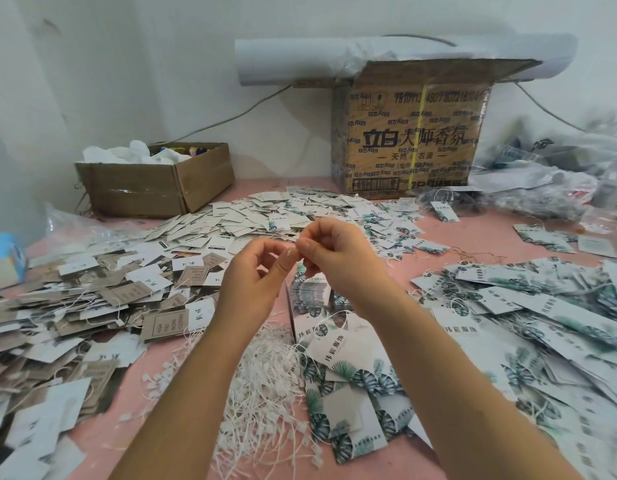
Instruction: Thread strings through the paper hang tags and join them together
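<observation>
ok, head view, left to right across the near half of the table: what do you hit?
blue box → brown tags → strings → leaf tags

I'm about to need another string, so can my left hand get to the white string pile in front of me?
Probably yes: the string pile lies uncovered below the left hand, nothing between them, though its grip is pinching something small with the right hand.
</observation>
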Demonstrator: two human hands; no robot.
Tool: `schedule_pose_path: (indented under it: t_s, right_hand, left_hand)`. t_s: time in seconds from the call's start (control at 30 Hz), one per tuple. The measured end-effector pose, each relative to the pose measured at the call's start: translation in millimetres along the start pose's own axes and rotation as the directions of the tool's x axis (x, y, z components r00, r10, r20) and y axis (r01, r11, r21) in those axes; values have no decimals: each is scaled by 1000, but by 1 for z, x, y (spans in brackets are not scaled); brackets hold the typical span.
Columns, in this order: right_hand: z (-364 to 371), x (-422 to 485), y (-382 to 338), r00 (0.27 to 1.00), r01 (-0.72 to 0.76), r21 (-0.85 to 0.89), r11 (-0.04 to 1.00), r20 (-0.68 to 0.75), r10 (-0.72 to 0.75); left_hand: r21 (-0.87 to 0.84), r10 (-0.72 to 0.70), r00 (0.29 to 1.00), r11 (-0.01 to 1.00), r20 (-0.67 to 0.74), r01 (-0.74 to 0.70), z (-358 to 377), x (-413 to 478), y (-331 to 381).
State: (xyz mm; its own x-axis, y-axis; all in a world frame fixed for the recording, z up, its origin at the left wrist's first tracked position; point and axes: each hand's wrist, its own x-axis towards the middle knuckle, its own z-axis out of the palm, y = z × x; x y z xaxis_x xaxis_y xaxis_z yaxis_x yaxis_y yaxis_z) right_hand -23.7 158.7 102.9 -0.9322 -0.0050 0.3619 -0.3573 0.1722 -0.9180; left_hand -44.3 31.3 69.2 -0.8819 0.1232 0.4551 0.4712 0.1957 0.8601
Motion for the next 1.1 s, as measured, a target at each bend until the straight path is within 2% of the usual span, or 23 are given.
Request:
schedule_pose_path:
  t_s: [0.13, 0.3, 0.4, 0.53, 0.73, 0.93, 1.1]
  right_hand:
    - [-2, 1, 2, 999, 34, 4, 999, -35, -34]
    - [-6, 3, 3, 998, 28, 59, 998, -60, -24]
    - [-8, 4, 3, 997, 27, 78, 997, -72, -21]
    - [-12, 4, 3, 992, 43, 56, 997, -123, -36]
    - [-23, 7, 8, 972, 63, -201, 978, -211, -106]
    - [-25, 9, 15, 975, 46, -339, 940, -188, -116]
    - [-22, 10, 20, 981, 52, -340, 939, -158, -111]
  left_hand:
    - [71, -29, 996, 997, 80, 24, 0, 0, 0]
    - [348, -92, 976, 937, 198, 17, -1, -1, -4]
    - [421, -72, 977, 907, 202, -21, 1, -2, -8]
    - [404, -51, 991, 915, 124, -4, -1, -1, -7]
    - [279, -50, 999, 959, -15, 52, -17, 5, -3]
    - [83, 33, 993, 996, -112, -24, -24, 4, 7]
    - [40, 127, 979, 992, -157, -122, -21, 2, 16]
